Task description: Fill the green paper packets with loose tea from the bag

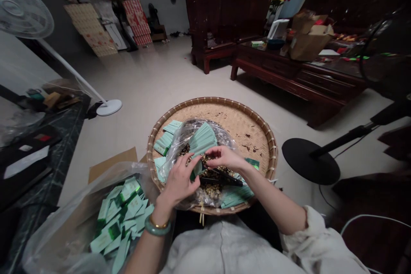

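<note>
Within a wide, round woven bamboo tray with a bound rim, a crumpled clear plastic bag lies spread open, holding loose dried brown-and-yellow plant bits, a fanned stack of flat pale-green packets and a long black tool of unclear kind. Small bundles of green packets line the tray's left side; a fanned row of pale-green packets lies by its near right edge.

Over the plant bits, the left hand grasps one small pale-green packet. Just beside it, the right hand is curled, fingertips drawn together; whether they pinch anything, I cannot tell.

Left of the tray, a large translucent plastic sack holds a heap of green packets. The tray's far right part carries only scattered scraps. A round black stand base is near the right rim; beyond the far rim, pale floor lies open toward a low dark-red wooden counter.
</note>
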Demonstrator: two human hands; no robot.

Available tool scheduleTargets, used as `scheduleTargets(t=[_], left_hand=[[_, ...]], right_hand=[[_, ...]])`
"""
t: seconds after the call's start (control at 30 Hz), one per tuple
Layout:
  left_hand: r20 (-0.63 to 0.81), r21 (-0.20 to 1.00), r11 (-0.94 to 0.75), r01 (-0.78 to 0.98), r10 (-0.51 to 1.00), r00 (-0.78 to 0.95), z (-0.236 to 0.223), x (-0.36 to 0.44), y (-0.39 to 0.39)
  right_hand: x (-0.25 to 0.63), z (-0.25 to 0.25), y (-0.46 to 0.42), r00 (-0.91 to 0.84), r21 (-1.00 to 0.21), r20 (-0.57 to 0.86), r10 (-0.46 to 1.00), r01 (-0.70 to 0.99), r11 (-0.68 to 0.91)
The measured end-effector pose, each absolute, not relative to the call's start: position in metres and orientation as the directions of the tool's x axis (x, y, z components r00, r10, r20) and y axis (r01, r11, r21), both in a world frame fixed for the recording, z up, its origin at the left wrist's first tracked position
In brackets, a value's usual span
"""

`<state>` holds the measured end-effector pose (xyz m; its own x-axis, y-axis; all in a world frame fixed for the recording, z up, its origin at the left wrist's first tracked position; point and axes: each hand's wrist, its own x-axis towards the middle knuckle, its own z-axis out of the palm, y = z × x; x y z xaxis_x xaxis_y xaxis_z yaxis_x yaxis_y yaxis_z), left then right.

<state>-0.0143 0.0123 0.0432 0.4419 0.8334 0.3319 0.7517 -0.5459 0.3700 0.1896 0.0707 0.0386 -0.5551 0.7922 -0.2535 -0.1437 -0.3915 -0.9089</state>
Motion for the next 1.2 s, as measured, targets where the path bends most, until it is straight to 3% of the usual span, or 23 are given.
scheduleTargets(t=[0.7,1.0,1.2], left_hand=[[0.470,-0.039,-0.780,0.625,0.538,0.700,0.050,-0.038,0.040],[0.549,-0.036,-0.834,0.551,0.444,0.708,0.048,-0.043,0.040],[0.522,-0.037,-0.934,0.356,0.286,0.803,0.051,-0.040,0.040]], right_hand=[[0.187,0.047,0.068,-0.566,-0.880,-0.262,0.782,-0.193,-0.434],[0.188,0.050,0.069,-0.544,-0.933,-0.222,0.810,-0.124,-0.338],[0.182,0.043,0.072,-0.542,-0.961,-0.169,0.823,-0.095,-0.261]])
